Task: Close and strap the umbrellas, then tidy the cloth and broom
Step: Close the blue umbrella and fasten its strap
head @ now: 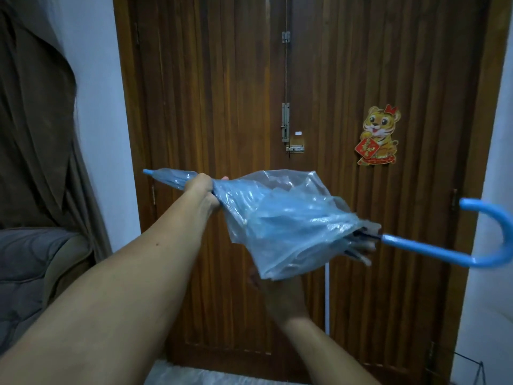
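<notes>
I hold a translucent blue umbrella point(283, 215) roughly level in front of me, its tip pointing left and its blue hooked handle point(472, 245) pointing right. The canopy is folded down but loose and puffy. My left hand point(201, 190) grips the canopy near the tip end. My right hand point(280, 287) reaches up from below and holds the bunched canopy near the rib ends, with fingertips showing by the shaft; much of this hand is hidden by plastic. No strap, cloth or broom can be seen.
A dark wooden double door point(222, 107) with metal bolts point(286, 123) and a tiger sticker point(379, 136) stands straight ahead. A brown curtain point(33, 120) and a grey cushioned seat point(27, 273) lie to the left. A wire rack point(469, 368) sits at the lower right.
</notes>
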